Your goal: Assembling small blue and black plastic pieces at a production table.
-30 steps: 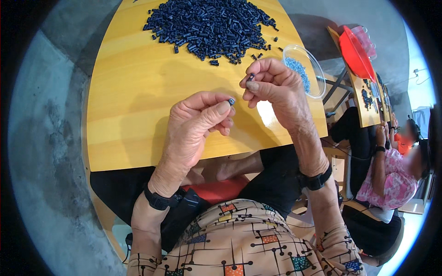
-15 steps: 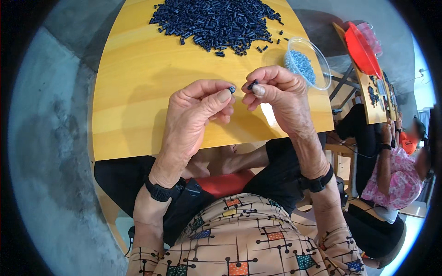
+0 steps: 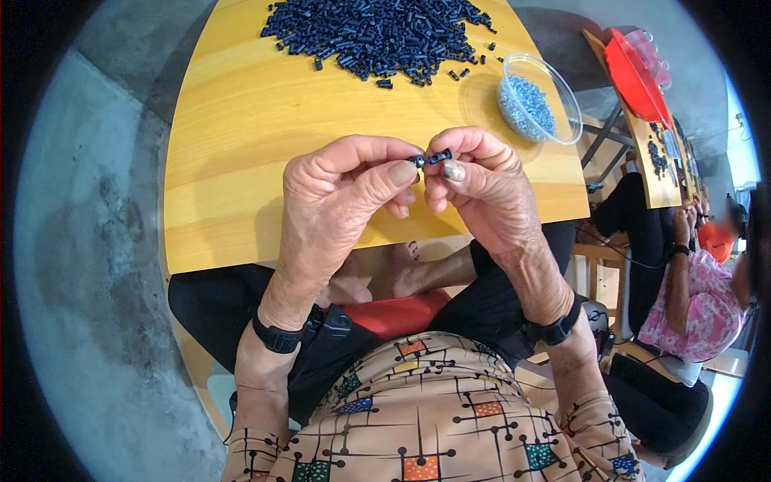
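Note:
Above the near part of the yellow table (image 3: 241, 161), my left hand (image 3: 345, 189) pinches a small dark plastic piece (image 3: 418, 161) between thumb and forefinger. Facing it, my right hand (image 3: 486, 177) is closed on a short black cylindrical piece (image 3: 438, 157) with notches in its side. The two pieces meet end to end or nearly so; whether they are joined I cannot tell. A big heap of similar black pieces (image 3: 377, 36) covers the far middle of the table. Right of it stands a clear round tub (image 3: 572, 112) with many small silvery-blue metal parts (image 3: 526, 108) inside.
A few loose black pieces (image 3: 454, 75) lie between heap and tub. At the right, a person in a pink patterned top (image 3: 699, 309) sits by another table (image 3: 654, 173), which bears a red basin (image 3: 634, 76) and more black pieces. A concrete wall (image 3: 80, 241) rises on the left.
My hands have drawn closer, bringing the two pieces from a gap to near contact. The right-hand piece has turned and shows more of its side. The view has shifted slightly.

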{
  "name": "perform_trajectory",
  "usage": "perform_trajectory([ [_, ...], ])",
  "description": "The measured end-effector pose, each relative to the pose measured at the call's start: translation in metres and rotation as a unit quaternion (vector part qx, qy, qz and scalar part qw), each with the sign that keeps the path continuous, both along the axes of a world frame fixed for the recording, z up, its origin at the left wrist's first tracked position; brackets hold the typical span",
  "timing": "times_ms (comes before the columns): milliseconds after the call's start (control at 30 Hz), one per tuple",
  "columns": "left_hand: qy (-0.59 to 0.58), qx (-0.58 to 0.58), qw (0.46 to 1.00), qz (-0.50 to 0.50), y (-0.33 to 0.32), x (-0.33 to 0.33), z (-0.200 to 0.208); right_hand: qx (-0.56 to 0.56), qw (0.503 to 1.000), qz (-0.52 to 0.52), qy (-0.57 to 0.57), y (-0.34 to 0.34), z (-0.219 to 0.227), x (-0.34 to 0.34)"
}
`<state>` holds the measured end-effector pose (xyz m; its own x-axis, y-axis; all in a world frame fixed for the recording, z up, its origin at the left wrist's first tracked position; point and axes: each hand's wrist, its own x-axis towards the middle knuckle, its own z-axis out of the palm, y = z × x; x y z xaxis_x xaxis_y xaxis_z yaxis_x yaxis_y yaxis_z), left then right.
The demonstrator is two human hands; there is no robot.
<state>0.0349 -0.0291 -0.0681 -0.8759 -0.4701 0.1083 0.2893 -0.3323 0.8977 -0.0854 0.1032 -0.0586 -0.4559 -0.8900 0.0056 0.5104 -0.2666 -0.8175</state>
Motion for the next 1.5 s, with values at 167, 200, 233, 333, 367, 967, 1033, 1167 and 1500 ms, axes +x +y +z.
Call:
perform_trajectory([
  [167,0.008,-0.019,1.000,0.022,0.003,0.000,0.002,-0.002,1.000,-0.007,-0.012,0.002,-0.003,0.004],
  [200,0.007,-0.019,1.000,0.022,0.003,0.001,0.002,0.002,1.000,-0.008,-0.016,0.002,-0.004,0.005],
  [233,0.005,-0.024,0.999,0.022,0.003,0.001,0.002,0.002,1.000,-0.008,-0.017,0.002,-0.004,0.005],
  [333,0.000,-0.035,0.999,0.023,0.002,0.001,0.001,0.002,1.000,-0.027,-0.007,0.001,-0.002,0.008],
  [367,-0.001,-0.041,0.999,0.025,0.002,0.001,0.000,0.000,0.999,-0.040,0.008,0.001,-0.001,0.009],
  [967,-0.006,-0.014,1.000,0.012,0.003,0.001,-0.002,0.019,0.981,-0.127,0.147,0.000,-0.003,0.012],
  [1033,-0.003,-0.019,1.000,0.010,0.002,0.001,-0.003,0.020,0.981,-0.127,0.148,0.000,-0.002,0.013],
  [1167,0.002,-0.026,1.000,0.011,0.001,0.001,-0.003,0.029,0.978,-0.127,0.163,0.000,-0.001,0.013],
  [1500,-0.014,-0.026,1.000,-0.006,0.004,0.004,-0.004,0.066,0.953,-0.149,0.255,0.001,-0.003,0.011],
])
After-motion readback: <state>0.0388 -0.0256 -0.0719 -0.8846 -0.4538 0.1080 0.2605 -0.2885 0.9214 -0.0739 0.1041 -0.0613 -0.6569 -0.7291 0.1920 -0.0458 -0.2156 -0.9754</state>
